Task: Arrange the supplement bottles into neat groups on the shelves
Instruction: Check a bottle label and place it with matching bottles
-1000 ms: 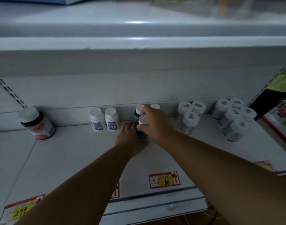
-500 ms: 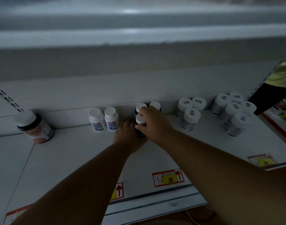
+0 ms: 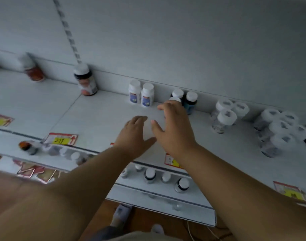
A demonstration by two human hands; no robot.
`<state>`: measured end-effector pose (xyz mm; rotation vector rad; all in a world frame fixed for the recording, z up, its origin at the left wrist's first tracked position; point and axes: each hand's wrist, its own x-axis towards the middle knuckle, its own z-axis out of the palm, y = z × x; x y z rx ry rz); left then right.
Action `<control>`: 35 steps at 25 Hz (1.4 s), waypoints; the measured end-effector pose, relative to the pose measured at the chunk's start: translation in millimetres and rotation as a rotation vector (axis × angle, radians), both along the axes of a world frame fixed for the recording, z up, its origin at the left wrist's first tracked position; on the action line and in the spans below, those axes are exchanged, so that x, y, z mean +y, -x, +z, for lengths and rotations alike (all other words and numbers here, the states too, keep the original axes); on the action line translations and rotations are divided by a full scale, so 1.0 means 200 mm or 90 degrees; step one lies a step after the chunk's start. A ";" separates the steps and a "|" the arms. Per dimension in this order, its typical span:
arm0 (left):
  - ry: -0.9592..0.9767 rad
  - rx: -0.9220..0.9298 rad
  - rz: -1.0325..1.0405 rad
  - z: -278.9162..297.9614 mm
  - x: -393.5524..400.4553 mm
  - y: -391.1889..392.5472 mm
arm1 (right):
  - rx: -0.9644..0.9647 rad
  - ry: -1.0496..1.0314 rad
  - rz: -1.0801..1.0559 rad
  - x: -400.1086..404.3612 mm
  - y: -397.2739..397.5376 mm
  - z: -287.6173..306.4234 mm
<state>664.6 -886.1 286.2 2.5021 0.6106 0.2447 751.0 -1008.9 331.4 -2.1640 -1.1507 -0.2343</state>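
Your right hand point(image 3: 173, 129) has let go: its fingers are spread and lifted, fingertips just short of the front dark blue white-capped bottle point(image 3: 174, 100) they were wrapped around half a second ago. Your left hand point(image 3: 133, 134) has also drawn back from that bottle's base; its fingers lie straight and loose over the bare shelf, holding nothing. The trio of dark blue bottles point(image 3: 190, 101) now stands free against the back wall, so by my reading that group is placed and you are moving on.

Left of it stand two white bottles with blue labels point(image 3: 141, 93), touching. Right of it sit three clear white-lidded jars point(image 3: 226, 117), then a larger cluster of the same jars point(image 3: 279, 129). Two brown-red bottles point(image 3: 85, 80) stand apart at far left, ungrouped.

The white metal shelf point(image 3: 100, 115) carries yellow price tags point(image 3: 61, 140) along its front edge. A lower shelf point(image 3: 192, 202) holds more bottles, blurred. Below is a brown floor.
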 end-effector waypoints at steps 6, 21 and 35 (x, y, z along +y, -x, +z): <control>-0.073 -0.019 0.165 0.08 0.23 1.05 | 0.025 -0.022 0.219 0.39 0.64 0.08; -0.077 0.066 0.393 0.06 1.29 2.59 | 0.151 0.130 0.483 1.76 2.08 -0.11; -0.016 0.149 0.316 -0.14 2.66 2.72 | 0.265 0.222 0.390 3.06 2.28 -0.41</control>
